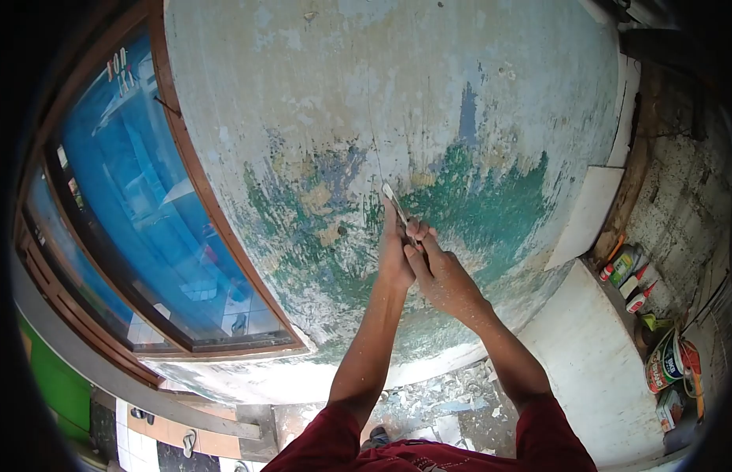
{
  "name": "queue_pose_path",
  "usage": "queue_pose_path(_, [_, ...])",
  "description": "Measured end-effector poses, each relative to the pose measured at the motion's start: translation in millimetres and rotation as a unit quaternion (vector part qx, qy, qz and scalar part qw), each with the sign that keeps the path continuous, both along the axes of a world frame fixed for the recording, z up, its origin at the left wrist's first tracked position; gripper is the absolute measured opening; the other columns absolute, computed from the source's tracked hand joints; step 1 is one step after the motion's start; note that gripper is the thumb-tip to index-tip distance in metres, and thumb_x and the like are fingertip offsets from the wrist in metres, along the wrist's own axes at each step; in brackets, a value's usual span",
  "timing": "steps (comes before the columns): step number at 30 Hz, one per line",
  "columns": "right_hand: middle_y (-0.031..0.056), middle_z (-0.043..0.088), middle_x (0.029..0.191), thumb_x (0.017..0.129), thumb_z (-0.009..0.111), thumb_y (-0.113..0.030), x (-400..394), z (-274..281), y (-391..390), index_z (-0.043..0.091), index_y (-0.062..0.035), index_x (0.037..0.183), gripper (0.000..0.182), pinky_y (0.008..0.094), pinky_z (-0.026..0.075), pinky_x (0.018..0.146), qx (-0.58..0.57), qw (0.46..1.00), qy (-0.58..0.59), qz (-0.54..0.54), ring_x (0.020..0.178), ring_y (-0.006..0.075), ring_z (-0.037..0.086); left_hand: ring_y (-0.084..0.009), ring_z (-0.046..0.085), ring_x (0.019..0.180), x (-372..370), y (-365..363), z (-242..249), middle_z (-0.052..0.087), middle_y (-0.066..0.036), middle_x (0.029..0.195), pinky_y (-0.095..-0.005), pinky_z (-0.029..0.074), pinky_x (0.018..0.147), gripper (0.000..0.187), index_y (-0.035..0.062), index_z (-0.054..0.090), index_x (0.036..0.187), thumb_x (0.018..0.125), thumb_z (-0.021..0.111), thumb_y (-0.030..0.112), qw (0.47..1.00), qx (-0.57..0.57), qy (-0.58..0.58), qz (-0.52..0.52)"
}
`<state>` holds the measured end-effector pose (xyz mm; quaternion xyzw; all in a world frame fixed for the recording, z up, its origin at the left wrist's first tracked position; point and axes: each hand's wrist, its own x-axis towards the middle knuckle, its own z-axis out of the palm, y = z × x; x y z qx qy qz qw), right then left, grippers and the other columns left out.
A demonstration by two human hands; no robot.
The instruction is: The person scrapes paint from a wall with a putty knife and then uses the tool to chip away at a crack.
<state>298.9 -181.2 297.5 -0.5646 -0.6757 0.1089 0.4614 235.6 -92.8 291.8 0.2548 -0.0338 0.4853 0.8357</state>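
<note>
A paint scraper (393,197), narrow with a pale metal blade, tilts against the wall (492,200) in front of me. My right hand (446,277) is closed around its handle, which is mostly hidden by the fingers. Pressed close beside it, my left hand (393,256) also grips the tool, one finger reaching up along the blade. Around the blade tip the wall surface is patchy, with green, blue and yellowish paint showing between whitish worn areas. A thin crack runs up the wall above the tip. Dust specks cover both forearms.
A brown-framed window (146,189) with blue panes borders the wall on the left. Paint flakes (452,397) litter the floor below. On the right stand a white panel (594,354), several bottles (621,266) and a paint bucket (663,366). Sandals (189,442) lie at lower left.
</note>
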Motion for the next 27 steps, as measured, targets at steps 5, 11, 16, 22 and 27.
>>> queue_pose_path(5, [0.0167, 0.049, 0.054, 0.092, 0.041, -0.015, -8.7, 17.4, 0.1, 0.040, 0.0022, 0.108, 0.023, 0.0348, 0.035, 0.043, 0.091, 0.996, 0.003, -0.007, 0.041, 0.0263, 0.050, -0.0099, 0.045, 0.055, -8.9, -4.4, 29.4, 0.043, 0.002, 0.054, -0.0279, 0.048, 0.061, 0.041, 0.0114, 0.048, 0.072, 0.088, 0.041, 0.049, 0.997, 0.060, 0.048, 0.024])
queue_pose_path(11, [0.0039, 0.042, 0.050, 0.095, 0.035, -0.029, -19.8, 33.3, 12.8, 0.044, -0.0048, 0.089, 0.027, 0.0288, 0.036, 0.035, -0.063, 0.934, 0.323, 0.137, 0.036, 0.0141, 0.042, -0.0152, 0.056, 0.059, -28.0, -2.3, 49.9, 0.056, -0.006, 0.062, -0.0277, 0.049, 0.050, 0.044, 0.0029, 0.056, 0.084, 0.091, 0.039, 0.042, 0.960, 0.156, 0.195, 0.125])
queue_pose_path(16, [-0.0008, 0.038, 0.053, 0.094, 0.032, -0.040, -17.1, 8.6, 26.8, 0.040, -0.0085, 0.085, 0.034, 0.0268, 0.036, 0.032, -0.138, 0.859, 0.463, 0.170, 0.036, 0.0101, 0.040, -0.0164, 0.056, 0.053, -21.9, 9.9, 37.8, 0.059, -0.008, 0.064, -0.0284, 0.048, 0.049, 0.040, 0.0006, 0.057, 0.082, 0.093, 0.039, 0.035, 0.928, 0.171, 0.280, 0.177])
queue_pose_path(22, [-0.0015, 0.038, 0.050, 0.093, 0.034, -0.038, -20.1, 33.1, 37.6, 0.043, -0.0094, 0.084, 0.031, 0.0265, 0.032, 0.030, -0.100, 0.858, 0.487, 0.133, 0.034, 0.0089, 0.036, -0.0154, 0.054, 0.052, -19.3, 22.7, 67.0, 0.059, -0.007, 0.063, -0.0286, 0.047, 0.049, 0.040, 0.0011, 0.058, 0.082, 0.093, 0.038, 0.034, 0.875, 0.224, 0.374, 0.213])
queue_pose_path(27, [-0.0010, 0.039, 0.051, 0.093, 0.034, -0.040, -17.0, 22.0, 44.0, 0.043, -0.0096, 0.086, 0.032, 0.0264, 0.034, 0.030, -0.110, 0.851, 0.488, 0.160, 0.035, 0.0091, 0.038, -0.0126, 0.053, 0.048, -12.6, 22.2, 59.7, 0.058, -0.008, 0.060, -0.0248, 0.045, 0.046, 0.046, -0.0011, 0.059, 0.077, 0.093, 0.040, 0.037, 0.896, 0.210, 0.313, 0.235])
